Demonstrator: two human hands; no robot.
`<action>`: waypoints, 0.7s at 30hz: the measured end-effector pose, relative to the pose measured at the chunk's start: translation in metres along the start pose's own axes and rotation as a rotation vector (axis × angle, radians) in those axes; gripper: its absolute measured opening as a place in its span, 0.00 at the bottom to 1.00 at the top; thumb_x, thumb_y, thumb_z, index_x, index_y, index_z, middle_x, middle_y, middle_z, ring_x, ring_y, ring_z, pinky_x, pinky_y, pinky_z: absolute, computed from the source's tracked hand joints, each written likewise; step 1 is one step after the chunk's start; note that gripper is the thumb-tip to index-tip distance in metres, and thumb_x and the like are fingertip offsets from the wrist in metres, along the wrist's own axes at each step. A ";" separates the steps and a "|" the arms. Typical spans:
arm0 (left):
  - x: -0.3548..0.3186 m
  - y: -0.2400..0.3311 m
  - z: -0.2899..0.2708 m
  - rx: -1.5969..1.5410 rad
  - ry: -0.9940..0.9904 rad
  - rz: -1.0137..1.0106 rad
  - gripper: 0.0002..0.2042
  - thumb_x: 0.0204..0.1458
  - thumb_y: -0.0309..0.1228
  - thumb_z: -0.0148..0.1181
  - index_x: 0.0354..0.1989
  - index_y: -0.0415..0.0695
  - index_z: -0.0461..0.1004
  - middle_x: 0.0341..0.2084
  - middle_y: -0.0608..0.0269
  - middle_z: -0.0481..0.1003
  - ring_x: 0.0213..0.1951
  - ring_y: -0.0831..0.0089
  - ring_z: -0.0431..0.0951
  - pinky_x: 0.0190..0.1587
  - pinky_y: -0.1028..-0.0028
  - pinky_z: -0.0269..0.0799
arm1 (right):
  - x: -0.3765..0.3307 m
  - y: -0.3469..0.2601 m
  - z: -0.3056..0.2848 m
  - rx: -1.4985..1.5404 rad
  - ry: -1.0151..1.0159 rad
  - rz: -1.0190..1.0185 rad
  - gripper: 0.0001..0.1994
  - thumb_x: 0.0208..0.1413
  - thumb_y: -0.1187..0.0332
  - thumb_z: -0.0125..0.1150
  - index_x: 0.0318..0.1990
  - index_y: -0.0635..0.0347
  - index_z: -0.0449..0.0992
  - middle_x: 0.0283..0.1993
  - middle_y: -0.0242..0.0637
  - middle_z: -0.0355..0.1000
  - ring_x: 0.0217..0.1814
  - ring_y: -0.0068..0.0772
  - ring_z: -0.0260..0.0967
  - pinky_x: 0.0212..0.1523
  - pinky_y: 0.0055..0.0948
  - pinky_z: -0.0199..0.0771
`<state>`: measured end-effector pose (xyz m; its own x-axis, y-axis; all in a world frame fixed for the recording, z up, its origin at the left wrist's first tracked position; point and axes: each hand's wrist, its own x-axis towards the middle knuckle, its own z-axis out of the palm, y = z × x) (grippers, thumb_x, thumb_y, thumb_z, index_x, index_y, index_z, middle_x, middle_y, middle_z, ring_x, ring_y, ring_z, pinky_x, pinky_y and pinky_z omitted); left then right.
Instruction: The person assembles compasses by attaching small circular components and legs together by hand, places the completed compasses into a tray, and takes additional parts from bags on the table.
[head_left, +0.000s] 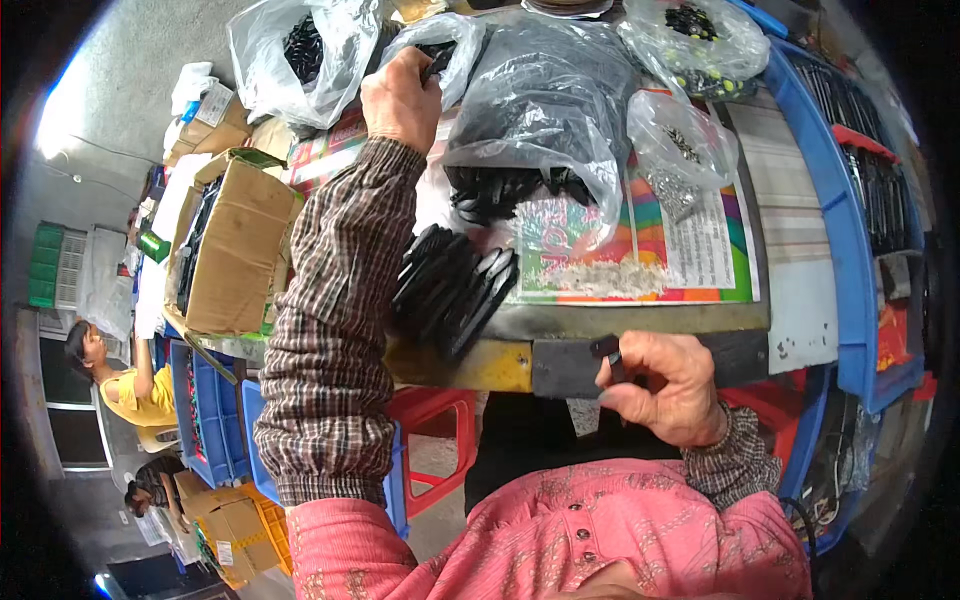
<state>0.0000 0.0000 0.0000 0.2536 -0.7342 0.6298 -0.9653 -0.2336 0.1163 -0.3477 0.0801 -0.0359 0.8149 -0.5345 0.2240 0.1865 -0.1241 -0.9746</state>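
While the left hand (402,100) reaches across the surface (620,320), fingers pinching a clear plastic bag (445,45), the right hand (665,385) grips a small black plastic piece (610,352) at the near edge

small black plastic piece (610,352) pinched near table edge, another black piece (437,66) gripped by clear bag

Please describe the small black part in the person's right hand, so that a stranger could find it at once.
Start at the table's near edge. Just below it the right hand pinches a small black part between thumb and fingers. Unlike the black strips piled on the table, it is single and held off the table.
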 end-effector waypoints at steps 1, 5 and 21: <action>-0.007 0.006 -0.013 -0.052 0.022 0.011 0.11 0.43 0.31 0.62 0.36 0.42 0.75 0.28 0.58 0.79 0.32 0.65 0.80 0.36 0.71 0.73 | 0.000 -0.004 0.002 0.038 0.006 0.082 0.09 0.49 0.71 0.66 0.34 0.65 0.73 0.25 0.28 0.68 0.26 0.17 0.64 0.26 0.18 0.64; -0.052 0.036 -0.060 -0.439 -0.018 -0.079 0.14 0.45 0.27 0.62 0.42 0.40 0.77 0.22 0.69 0.77 0.21 0.83 0.71 0.26 0.82 0.67 | -0.010 -0.002 0.007 0.075 0.021 0.062 0.08 0.50 0.75 0.63 0.35 0.67 0.71 0.28 0.30 0.68 0.24 0.14 0.64 0.22 0.16 0.64; -0.243 0.119 -0.165 -1.547 -0.398 -0.915 0.07 0.52 0.25 0.58 0.38 0.37 0.73 0.26 0.60 0.77 0.12 0.89 0.59 0.13 0.86 0.51 | -0.047 -0.012 0.041 0.061 -0.002 0.226 0.13 0.51 0.77 0.61 0.44 0.66 0.69 0.29 0.25 0.65 0.24 0.09 0.62 0.20 0.12 0.64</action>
<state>-0.1870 0.2555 -0.0127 0.4450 -0.8728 -0.2005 0.3386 -0.0432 0.9399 -0.3652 0.1411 -0.0346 0.8407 -0.5415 0.0000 0.0317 0.0493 -0.9983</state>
